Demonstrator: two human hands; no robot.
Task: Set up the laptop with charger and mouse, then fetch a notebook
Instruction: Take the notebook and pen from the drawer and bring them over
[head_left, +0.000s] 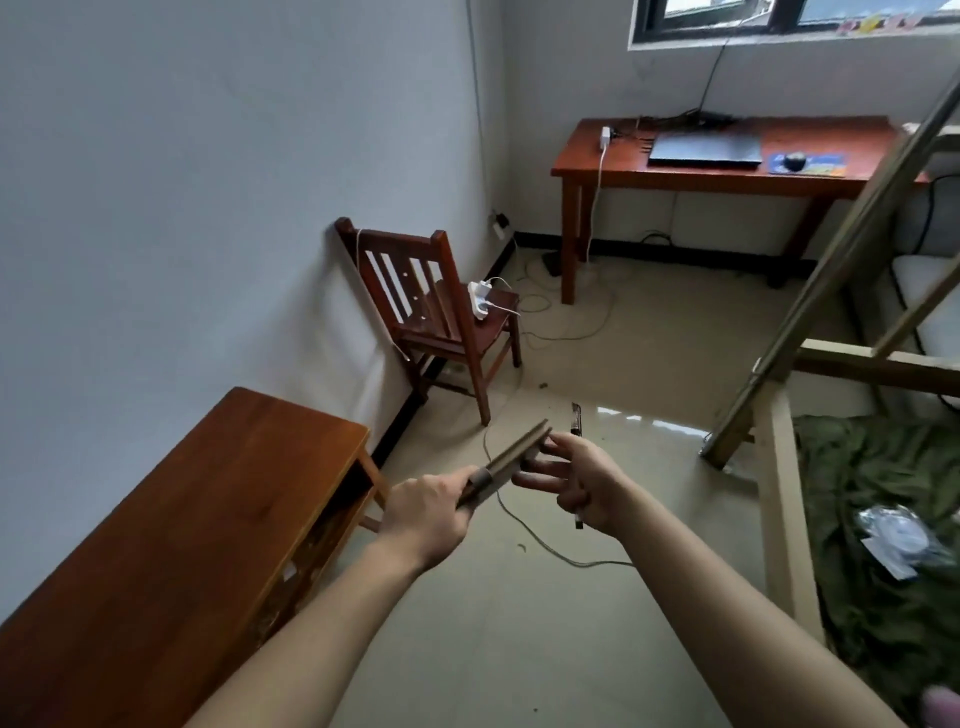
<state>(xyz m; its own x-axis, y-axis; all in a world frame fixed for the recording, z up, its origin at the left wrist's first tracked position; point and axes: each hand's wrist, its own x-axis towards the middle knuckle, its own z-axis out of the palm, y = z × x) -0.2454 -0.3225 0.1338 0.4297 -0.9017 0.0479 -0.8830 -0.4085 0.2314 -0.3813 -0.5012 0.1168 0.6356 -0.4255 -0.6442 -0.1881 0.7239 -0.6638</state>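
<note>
- The notebook (519, 449) was a thin, flat, brown slab seen edge-on, with a matte card-like cover. It was held up over the floor (571, 623), well apart from the far tabletop (831, 135).
- The left grip (426, 514) was curled round the notebook's near end.
- The right grip (576, 483) pinched a slim dark pen (576, 418). Its long fingers were spread and touched the notebook's far end.
- On the far reddish wooden tabletop lay the laptop (705, 148), a dark, flat rectangle with its lid down.
- Just beside it sat the mouse (795, 161), black and rounded, on a blue printed pad (826, 163).
- The charger (605, 136), a small white block, stood at the tabletop's left part, and its white cord dropped over the edge.
- A slatted wooden chair (441, 312) leaned at the wall and bore a white power strip (480, 301).
- The floor was smooth, pale and glossy, and thin cables trailed across it.
</note>
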